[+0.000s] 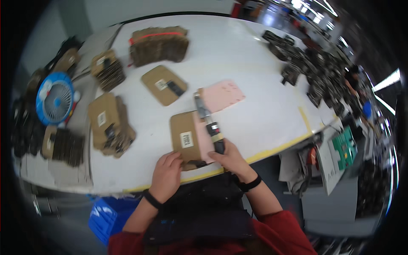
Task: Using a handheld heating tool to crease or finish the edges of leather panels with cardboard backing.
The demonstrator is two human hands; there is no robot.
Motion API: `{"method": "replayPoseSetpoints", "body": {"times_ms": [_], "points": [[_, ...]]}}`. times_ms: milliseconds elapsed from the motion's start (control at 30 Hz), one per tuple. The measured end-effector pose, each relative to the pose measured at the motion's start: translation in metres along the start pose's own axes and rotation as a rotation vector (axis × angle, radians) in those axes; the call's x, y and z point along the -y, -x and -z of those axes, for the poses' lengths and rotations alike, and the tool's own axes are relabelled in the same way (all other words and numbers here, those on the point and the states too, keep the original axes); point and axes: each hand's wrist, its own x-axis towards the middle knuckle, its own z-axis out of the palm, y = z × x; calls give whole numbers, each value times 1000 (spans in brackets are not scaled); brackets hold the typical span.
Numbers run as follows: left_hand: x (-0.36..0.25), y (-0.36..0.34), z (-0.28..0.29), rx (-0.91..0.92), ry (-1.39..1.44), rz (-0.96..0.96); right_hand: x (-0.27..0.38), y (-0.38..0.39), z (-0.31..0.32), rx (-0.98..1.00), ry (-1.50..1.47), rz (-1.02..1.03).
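Observation:
A flat tan panel (182,128) with rounded corners and a white label lies in front of me near the table's edge. My left hand (167,171) is closed at its lower left corner. Under its right side shows a pink sheet (203,140). My right hand (230,157) grips a long hand tool (209,121) with a black handle and a silver metal end; blur hides its exact kind. The tool lies across the pink sheet, pointing away from me. Just beyond its tip is a pink template (223,94) with small marks.
Another tan panel (163,85) lies farther off. Stacked tan panels (104,119) stand at left, beside a blue fan (56,98). A large brown bundle (159,46) with a red strip sits at the back. Dark bundled pieces (314,68) cover the far right. A blue bin (108,216) stands below the table.

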Motion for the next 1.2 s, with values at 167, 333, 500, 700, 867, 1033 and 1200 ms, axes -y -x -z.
{"method": "replayPoseSetpoints", "body": {"times_ms": [167, 333, 500, 700, 867, 1033, 1200], "points": [[-2, -16, -3, -218, 117, 180, 4, 15, 5, -18, -306, 1], [21, -6, 2, -316, 1221, 724, 6, 21, -16, 114, -412, 43], [34, 9, 12, -330, 1344, 773, -2, 17, -26, 197, -402, 58], [85, 17, 77, -444, 1042, 421, -7, 13, -7, 94, -466, 78], [146, -1, 134, -466, 1214, 670, -14, 8, -6, 69, -440, 97], [167, -25, 155, -565, 1324, 828, -5, 8, -10, 51, -405, 102], [206, -35, 154, -620, 898, 926, -8, 6, -6, 54, -343, 108]]}}
